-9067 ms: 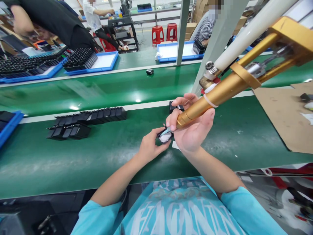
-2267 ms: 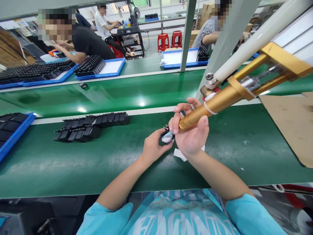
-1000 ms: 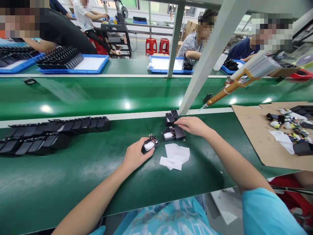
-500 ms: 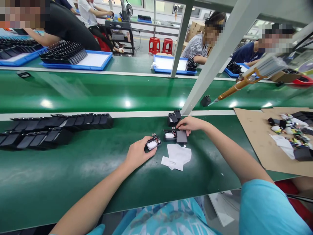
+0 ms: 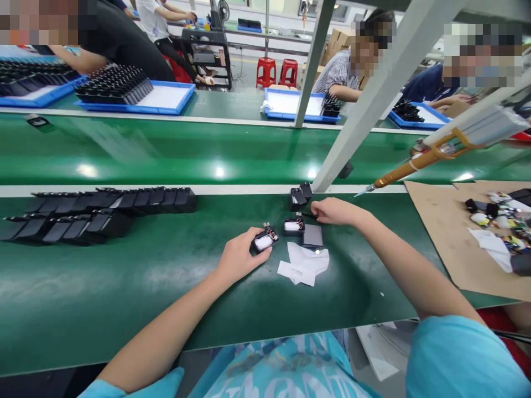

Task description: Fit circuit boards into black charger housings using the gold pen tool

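My left hand [image 5: 243, 253] is closed around an open black adapter case [image 5: 265, 240] with metal prongs. A white block and small wired parts show inside it. My right hand [image 5: 335, 211] pinches a thin dark tool [image 5: 307, 215]; its exact kind is too small to make out. Below that tool sits a second open adapter case [image 5: 293, 226], also with a white block in it. Beside this case lies a flat dark grey cover [image 5: 312, 236]. Two upright black adapters [image 5: 299, 197] stand just behind. White paper pieces [image 5: 302, 265] lie in front of the cover.
Rows of black adapters [image 5: 112, 207] line the bench at left. A slanted grey post [image 5: 373, 88] rises beyond my right hand, near a hanging orange-brown tool [image 5: 409, 170]. Cardboard [image 5: 435, 237] with loose parts lies at right. Co-workers sit across the green conveyor [image 5: 186, 155].
My right hand has drawn the thin tool rightward, off the second case and away from the grey cover. My left hand keeps its case. The whole view has shifted slightly.
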A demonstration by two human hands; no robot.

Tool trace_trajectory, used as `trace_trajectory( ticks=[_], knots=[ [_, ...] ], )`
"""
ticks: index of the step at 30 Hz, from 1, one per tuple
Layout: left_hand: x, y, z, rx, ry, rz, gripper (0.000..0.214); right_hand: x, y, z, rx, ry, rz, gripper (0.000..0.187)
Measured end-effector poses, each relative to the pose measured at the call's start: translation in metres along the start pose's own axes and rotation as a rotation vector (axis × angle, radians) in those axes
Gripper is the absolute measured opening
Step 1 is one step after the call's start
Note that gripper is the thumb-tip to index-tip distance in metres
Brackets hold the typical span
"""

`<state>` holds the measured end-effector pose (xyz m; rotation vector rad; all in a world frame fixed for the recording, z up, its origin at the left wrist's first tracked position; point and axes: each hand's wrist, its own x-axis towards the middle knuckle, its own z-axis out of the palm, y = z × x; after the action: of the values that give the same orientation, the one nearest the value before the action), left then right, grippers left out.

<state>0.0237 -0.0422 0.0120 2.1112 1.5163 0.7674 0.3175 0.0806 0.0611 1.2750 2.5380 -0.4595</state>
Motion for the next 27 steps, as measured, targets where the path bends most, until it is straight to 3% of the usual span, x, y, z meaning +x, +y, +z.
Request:
trace_trajectory(
  ticks=[2,4,6,9,11,14,16,20,27],
  knots=[
    [-0.001,0.003,-0.001,-0.036,0.026,0.035,0.032,-0.019,0.005,0.004,-0.036,0.042,0.036,0.033],
    [-0.003,0.006,-0.003,-0.078,0.055,0.067,0.032,-0.042,0.005,0.009,-0.045,0.146,0.056,0.034],
    [-0.004,0.009,-0.004,-0.113,0.074,0.088,0.032,-0.065,-0.007,0.015,0.048,0.393,0.051,0.026],
    [-0.007,0.012,-0.005,-0.136,0.068,0.095,0.034,-0.089,-0.049,0.027,0.533,0.838,-0.068,0.016],
    [-0.009,0.014,-0.006,-0.147,0.045,0.097,0.034,-0.091,-0.084,0.037,0.907,1.02,-0.236,0.02],
    [-0.012,0.017,-0.006,-0.166,0.013,0.138,0.034,-0.077,-0.122,0.052,1.072,1.004,-0.448,0.029],
    [-0.013,0.02,-0.005,-0.182,0.011,0.188,0.033,-0.066,-0.132,0.059,1.094,0.973,-0.486,0.033],
    [-0.015,0.023,-0.005,-0.205,0.034,0.272,0.033,-0.056,-0.13,0.069,1.14,0.94,-0.432,0.034],
    [-0.016,0.022,-0.005,-0.202,0.015,0.271,0.035,-0.054,-0.129,0.073,1.155,0.899,-0.44,0.032]
  ],
)
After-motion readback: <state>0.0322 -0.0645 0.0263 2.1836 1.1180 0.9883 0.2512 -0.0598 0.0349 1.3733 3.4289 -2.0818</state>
